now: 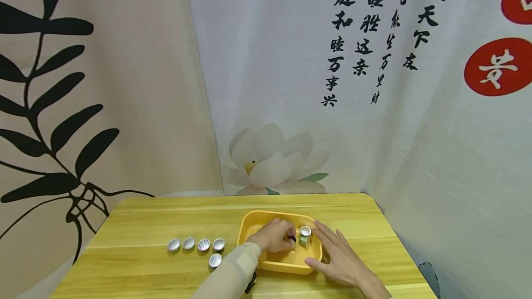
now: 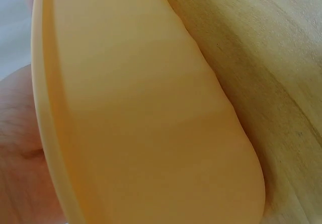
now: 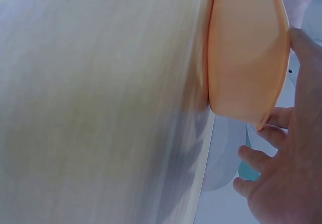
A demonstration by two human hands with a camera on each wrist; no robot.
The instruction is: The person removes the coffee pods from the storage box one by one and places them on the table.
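Note:
A yellow plastic tray [image 1: 287, 269] sits on the table. My left hand [image 1: 276, 236] reaches into it and pinches a small dark purple spool [image 1: 292, 239], mostly hidden by the fingers. Just right of these fingers lie a greenish spool [image 1: 305, 242] and a spool with a round silvery-white end [image 1: 305, 230]. My right hand [image 1: 338, 257] rests at the tray's right end, fingers extended along its rim. In the right wrist view, fingertips of that hand [image 3: 287, 158] touch the tray wall [image 3: 246, 58]. The left wrist view shows mostly the tray's outer wall [image 2: 141, 113].
Left of the tray, several small round pieces with silvery tops stand in a row [image 1: 203, 244], and one more piece [image 1: 215, 260] stands nearer me. A dark object [image 1: 251, 283] shows beside the left sleeve. Printed cloth [image 1: 274, 82] hangs behind the wooden table [image 1: 137, 239].

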